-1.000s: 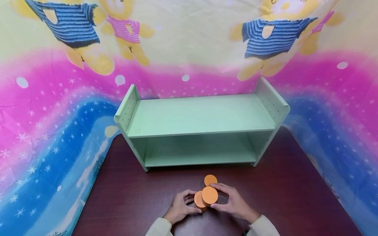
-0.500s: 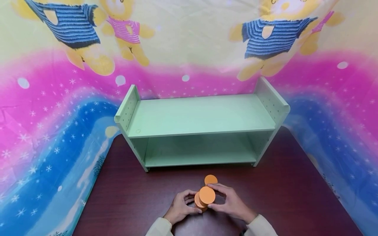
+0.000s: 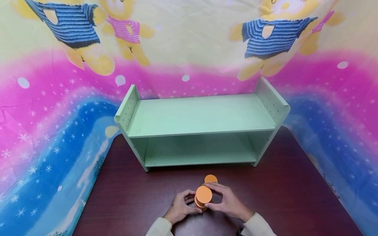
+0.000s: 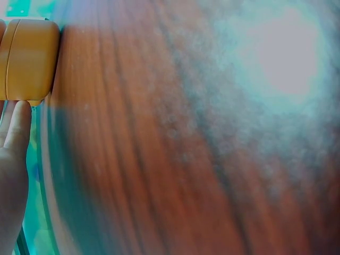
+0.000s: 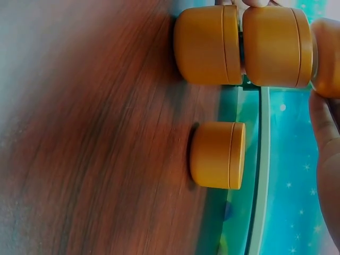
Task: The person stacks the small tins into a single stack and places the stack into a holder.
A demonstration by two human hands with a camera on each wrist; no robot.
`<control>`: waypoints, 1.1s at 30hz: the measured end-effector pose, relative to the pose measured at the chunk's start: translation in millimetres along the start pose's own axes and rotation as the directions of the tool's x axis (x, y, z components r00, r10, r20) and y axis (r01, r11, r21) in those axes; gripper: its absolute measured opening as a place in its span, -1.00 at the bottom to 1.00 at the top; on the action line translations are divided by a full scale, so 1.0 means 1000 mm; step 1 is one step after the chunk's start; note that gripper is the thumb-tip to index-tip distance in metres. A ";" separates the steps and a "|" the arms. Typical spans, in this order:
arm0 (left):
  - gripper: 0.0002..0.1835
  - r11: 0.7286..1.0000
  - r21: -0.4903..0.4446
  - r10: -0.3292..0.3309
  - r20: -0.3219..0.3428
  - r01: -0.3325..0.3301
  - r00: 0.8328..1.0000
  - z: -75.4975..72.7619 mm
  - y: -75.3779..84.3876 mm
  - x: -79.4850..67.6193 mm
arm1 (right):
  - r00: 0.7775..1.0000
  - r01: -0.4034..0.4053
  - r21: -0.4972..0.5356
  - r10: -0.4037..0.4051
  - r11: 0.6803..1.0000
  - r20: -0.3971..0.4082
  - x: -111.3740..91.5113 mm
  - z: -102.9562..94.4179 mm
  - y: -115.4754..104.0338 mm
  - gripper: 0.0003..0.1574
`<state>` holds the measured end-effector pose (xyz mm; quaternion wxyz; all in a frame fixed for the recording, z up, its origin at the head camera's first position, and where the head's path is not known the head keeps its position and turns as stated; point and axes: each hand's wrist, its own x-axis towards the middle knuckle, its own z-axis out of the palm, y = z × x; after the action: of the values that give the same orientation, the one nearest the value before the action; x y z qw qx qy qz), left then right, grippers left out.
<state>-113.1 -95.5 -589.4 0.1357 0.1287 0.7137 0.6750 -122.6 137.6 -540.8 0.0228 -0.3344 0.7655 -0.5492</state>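
Observation:
Three round orange lidded canisters stand in a column in front of the shelf. My right hand (image 3: 228, 201) pinches the top canister (image 3: 203, 194) between thumb and fingers, right at the lid of the middle canister (image 5: 273, 48). Under that one, the bottom canister (image 5: 204, 48) rests on the table. From the other side my left hand (image 3: 180, 206) grips the column, its fingertips (image 5: 257, 2) at the middle canister. A fourth, similar canister (image 5: 215, 155) stands apart on the table, just behind the column; my right fingers partly overlap it in the head view.
A pale green two-tier shelf (image 3: 200, 114) stands behind the hands on the dark wood table (image 3: 124, 203). Around the table's back and sides hangs a printed cloth (image 3: 186, 42) with bears and snowflakes.
My right hand has moved left with the top canister, from partly over the column to nearly squarely above it. The left hand has stayed in place.

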 end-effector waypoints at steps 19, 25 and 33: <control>-0.43 0.998 -0.045 -0.050 0.008 0.050 0.999 0.000 0.000 0.000 | 0.999 -0.033 -0.019 0.033 0.999 0.017 0.002 0.004 0.003 -0.25; -0.43 0.998 -0.045 -0.049 0.007 0.049 0.999 0.000 0.000 0.001 | 0.999 -0.039 -0.007 0.039 0.999 0.024 0.002 0.004 0.002 -0.25; -0.43 0.999 -0.027 -0.030 0.006 0.030 1.000 0.000 -0.001 0.002 | 0.999 -0.033 -0.020 0.033 0.999 0.021 0.002 0.004 0.003 -0.25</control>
<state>-114.7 -95.4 -590.9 0.1496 0.1183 0.7058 0.6822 -124.4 134.0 -543.9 0.0369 -0.3279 0.7760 -0.5375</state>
